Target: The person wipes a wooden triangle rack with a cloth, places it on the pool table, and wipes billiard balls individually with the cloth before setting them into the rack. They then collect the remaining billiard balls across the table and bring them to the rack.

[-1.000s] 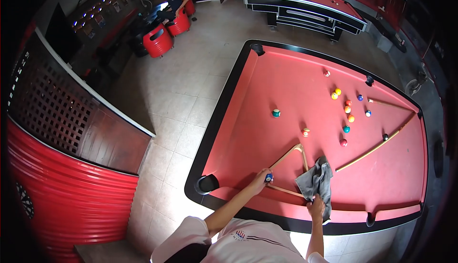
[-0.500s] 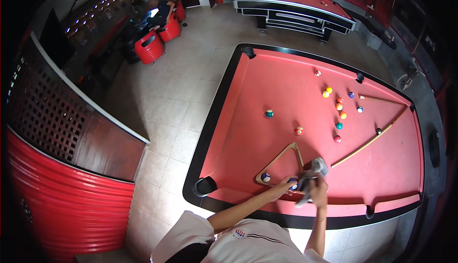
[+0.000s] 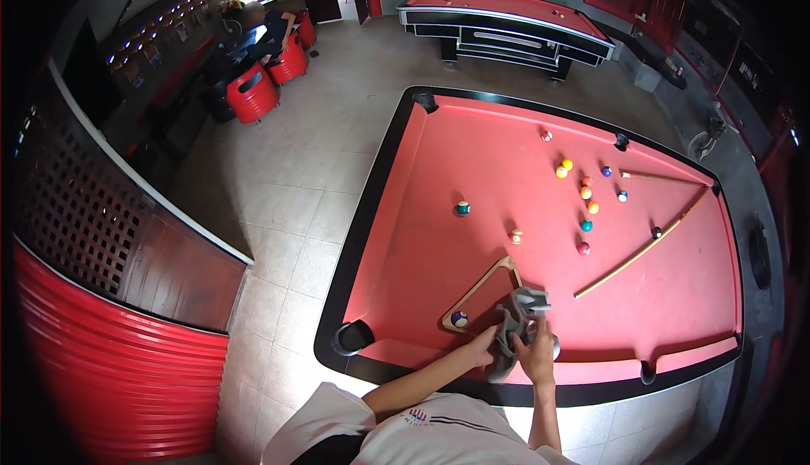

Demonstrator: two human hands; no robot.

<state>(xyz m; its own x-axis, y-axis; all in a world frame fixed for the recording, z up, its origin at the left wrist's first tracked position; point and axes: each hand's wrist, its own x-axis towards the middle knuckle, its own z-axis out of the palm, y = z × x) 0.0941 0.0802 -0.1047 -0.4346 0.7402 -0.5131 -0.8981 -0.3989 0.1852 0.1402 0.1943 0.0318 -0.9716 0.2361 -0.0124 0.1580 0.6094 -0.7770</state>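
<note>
My left hand (image 3: 484,348) and my right hand (image 3: 537,357) are together over the near rail of the pool table (image 3: 405,254). Between them is a crumpled grey cloth (image 3: 509,326), gripped by both. Any ball inside its folds is mostly hidden. Fingers of the left hand go behind the cloth, while those of the right curl over its other side. Just left of the hands lies a wooden triangle rack (image 3: 474,289), partly covered by the cloth. Inside the rack, near its left corner, sits a striped dark blue and white ball (image 3: 459,319).
Several balls, including a green striped one (image 3: 463,208) and a black one (image 3: 656,233), are scattered across the cloth bed. A cue (image 3: 624,260) lies at the right. Behind stands a second pool table (image 3: 506,30); people sit by red chairs (image 3: 252,94) at the far left.
A blue striped ball visible in my left hand before is now covered by the cloth. The cloth has moved left, between both hands. The view has shifted slightly.
</note>
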